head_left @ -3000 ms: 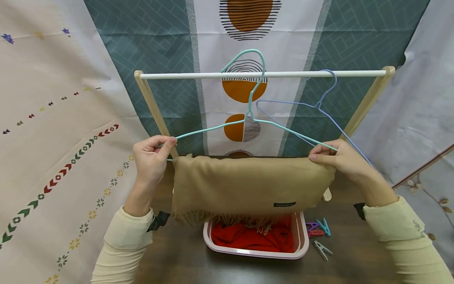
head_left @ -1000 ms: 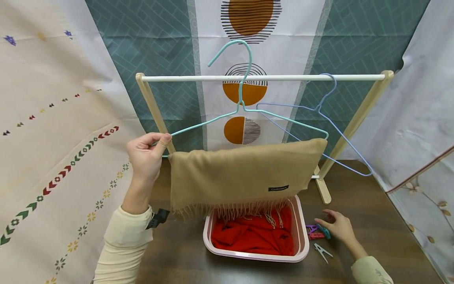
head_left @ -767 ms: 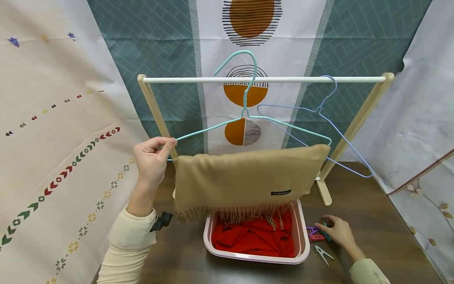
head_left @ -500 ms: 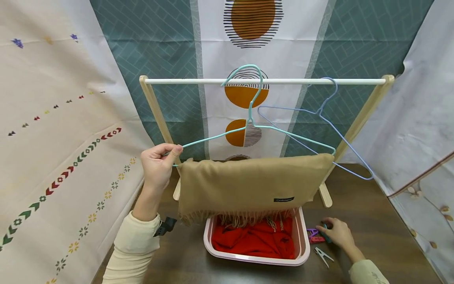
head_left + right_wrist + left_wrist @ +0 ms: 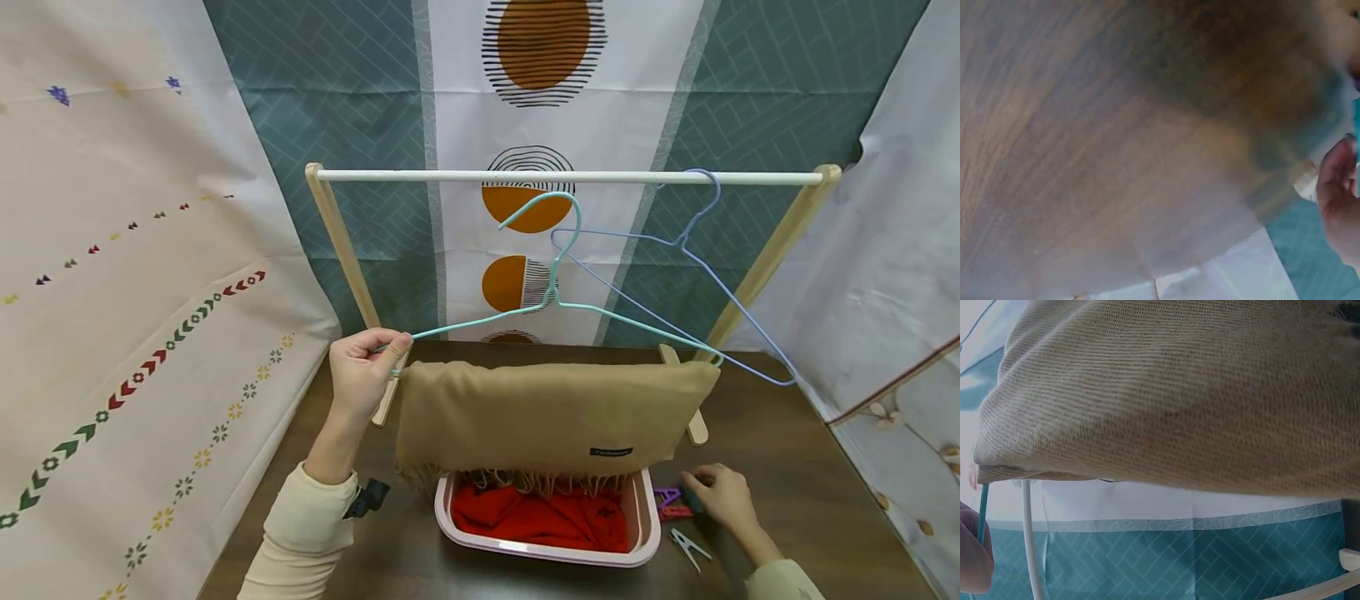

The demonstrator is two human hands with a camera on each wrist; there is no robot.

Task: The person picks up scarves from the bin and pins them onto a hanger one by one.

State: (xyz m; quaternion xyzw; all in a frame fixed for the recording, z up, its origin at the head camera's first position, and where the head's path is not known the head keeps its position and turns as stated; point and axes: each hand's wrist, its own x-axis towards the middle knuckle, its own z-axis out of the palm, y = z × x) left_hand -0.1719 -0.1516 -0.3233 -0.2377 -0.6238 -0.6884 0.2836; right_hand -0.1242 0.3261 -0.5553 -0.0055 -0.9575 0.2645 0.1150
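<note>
My left hand (image 5: 363, 371) pinches the left arm of a mint-green clothes hanger (image 5: 622, 318) between thumb and fingers. Folded over the hanger's lower bar, a tan fringed scarf (image 5: 540, 412) with a small dark label hangs above the basket. The hanger's hook is free, just below the white rail (image 5: 420, 176). Down at the table on the right, my right hand (image 5: 726, 500) pinches a blue clothespin (image 5: 692, 500), mostly covered by the fingers. Beside it lie a purple clothespin (image 5: 666, 497), a red clothespin (image 5: 677, 512) and a pale grey clothespin (image 5: 688, 547).
A pink basket (image 5: 547, 554) holding red cloth (image 5: 525, 517) stands under the scarf. An empty blue hanger (image 5: 738, 304) hangs from the right part of the rail, behind the mint one. The rack's wooden legs (image 5: 345, 246) rise from the dark table (image 5: 810, 500).
My right hand has let go of the mint hanger's right side and moved down to the clothespins, taking hold of the blue one. The hanger and scarf have sunk, the hook now below the rail.
</note>
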